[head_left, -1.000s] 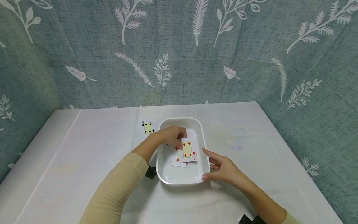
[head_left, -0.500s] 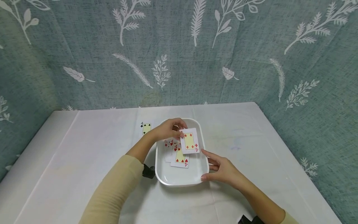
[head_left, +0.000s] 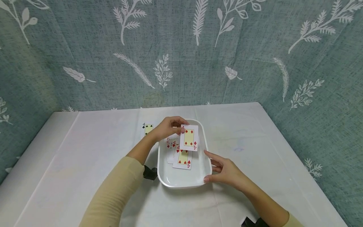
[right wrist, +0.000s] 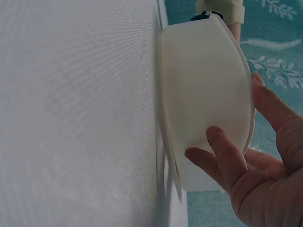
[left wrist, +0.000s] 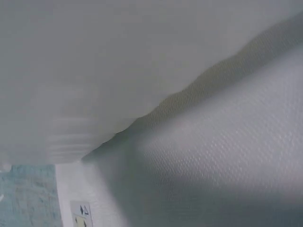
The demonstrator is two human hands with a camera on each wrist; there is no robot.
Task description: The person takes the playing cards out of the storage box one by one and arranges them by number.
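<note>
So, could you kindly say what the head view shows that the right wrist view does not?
Only the head view: the left hand holding the four of diamonds, other cards in the white tray, and a black four on the table.
Only the right wrist view: the tray's right outer wall, with fingertips against it.
Both: the tray, the right hand at its rim, the table, the left sleeve and green fabric.

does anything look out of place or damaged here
A black four lies on the white cloth outside the tray, whereas the other visible cards are in or over it; possibly deliberate. The cloth also has faint bluish marks, like stains.
</note>
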